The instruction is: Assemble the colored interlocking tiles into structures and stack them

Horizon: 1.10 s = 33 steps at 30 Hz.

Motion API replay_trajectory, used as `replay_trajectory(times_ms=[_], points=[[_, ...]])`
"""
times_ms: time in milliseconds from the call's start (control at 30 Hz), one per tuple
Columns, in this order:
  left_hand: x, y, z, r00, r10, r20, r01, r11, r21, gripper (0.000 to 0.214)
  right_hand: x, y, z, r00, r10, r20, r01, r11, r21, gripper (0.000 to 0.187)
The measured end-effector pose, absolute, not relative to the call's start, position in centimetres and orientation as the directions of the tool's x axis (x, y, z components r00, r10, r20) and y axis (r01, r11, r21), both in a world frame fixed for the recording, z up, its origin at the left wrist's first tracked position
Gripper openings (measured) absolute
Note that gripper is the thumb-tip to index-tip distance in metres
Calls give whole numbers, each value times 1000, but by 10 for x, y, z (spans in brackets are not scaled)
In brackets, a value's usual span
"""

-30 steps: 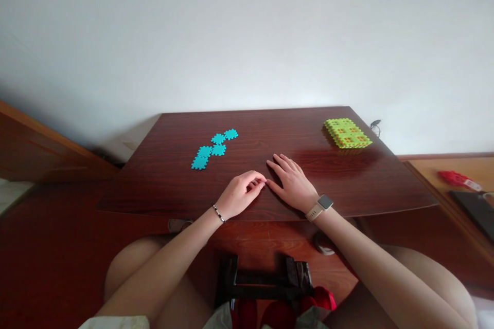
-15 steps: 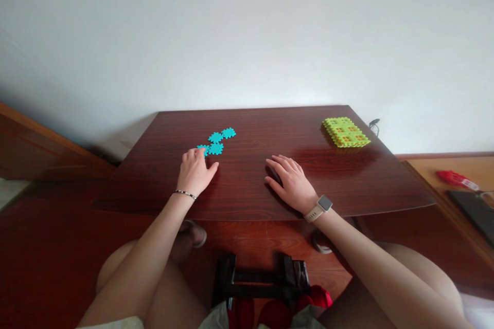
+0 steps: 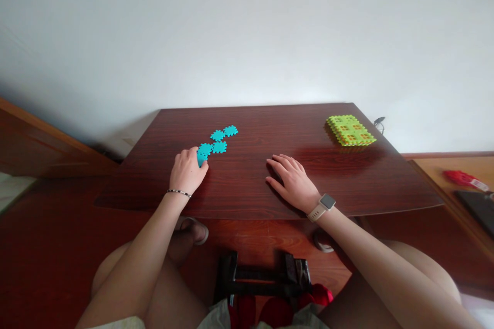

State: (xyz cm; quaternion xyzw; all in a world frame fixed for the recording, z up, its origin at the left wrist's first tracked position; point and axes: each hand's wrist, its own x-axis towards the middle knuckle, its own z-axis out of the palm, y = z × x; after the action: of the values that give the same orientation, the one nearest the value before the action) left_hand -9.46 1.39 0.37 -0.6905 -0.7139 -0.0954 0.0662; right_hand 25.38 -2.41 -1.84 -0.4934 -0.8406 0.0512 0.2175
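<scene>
My left hand (image 3: pixel 188 170) is at the left of the dark wooden table, its fingers and thumb closed around a turquoise puzzle piece (image 3: pixel 201 158) with a toothed edge. Part of that piece is hidden by the hand. Just beyond it lies a similar piece (image 3: pixel 205 149), touching or nearly touching the held one. More turquoise pieces (image 3: pixel 219 147) trail off toward the back, ending at the farthest piece (image 3: pixel 230 130). My right hand (image 3: pixel 291 180) rests palm down on the tabletop with fingers stretched out and holds nothing.
A stack of yellow-green toothed panels (image 3: pixel 350 130) with orange showing through sits at the table's (image 3: pixel 254 190) back right. Behind the table rises a white wall (image 3: pixel 247 31). A red item (image 3: pixel 461 178) lies on a lower wooden surface at far right.
My left hand has drawn slightly left and closed on a turquoise piece that was hidden under it. The piece beyond is now uncovered. My right hand stays in place; the view has shifted slightly.
</scene>
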Motion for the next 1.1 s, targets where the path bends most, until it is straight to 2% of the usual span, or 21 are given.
replay_trajectory(times_ms=[267,533,667,800,967,1100], points=[[-89,9,8,-35,971,237,995,10,102,39,254,-24,-19,-417,855,307,808,504,-307,52],[-90,10,4,-34,964,264,991,-2,136,37,253,-25,-18,-417,861,291,816,495,-298,52],[-85,10,2,-6,934,357,971,-80,224,40,253,-25,-17,-418,862,287,818,494,-295,53],[-66,6,3,60,903,426,904,-230,360,40,254,-24,-17,-416,862,290,815,495,-301,52],[-32,-6,8,164,874,458,757,-409,510,44,254,-24,-15,-426,845,324,783,524,-335,54],[-11,-12,6,200,868,454,663,-461,589,51,254,-25,-12,-470,805,363,714,588,-380,66]])
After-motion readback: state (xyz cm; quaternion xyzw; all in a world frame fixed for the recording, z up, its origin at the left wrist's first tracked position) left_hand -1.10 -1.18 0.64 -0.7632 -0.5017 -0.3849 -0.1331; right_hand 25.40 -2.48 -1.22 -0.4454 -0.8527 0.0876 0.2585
